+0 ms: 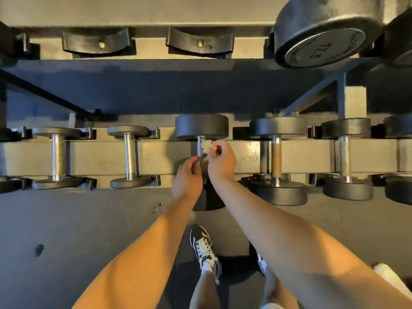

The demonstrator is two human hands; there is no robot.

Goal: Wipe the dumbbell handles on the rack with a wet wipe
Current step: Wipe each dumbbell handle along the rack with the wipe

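One dumbbell handle (200, 150): left hand (187, 177) fingers curled round it.
Right hand (220, 161): fingers pinch wet wipe (207, 144).
Risk: tugging may roll the dumbbell (201, 127).

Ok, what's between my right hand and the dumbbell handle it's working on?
A crumpled wet wipe, pinched in the right hand against the chrome handle, as the head view shows.

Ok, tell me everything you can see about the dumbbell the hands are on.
The dumbbell lies across the lower rack rail, its two round, black, rubbery-looking heads joined by a shiny metal handle. The left hand grips the handle's near end; the right hand holds a crumpled wet wipe against its far part. The near head is mostly hidden behind the wrists.
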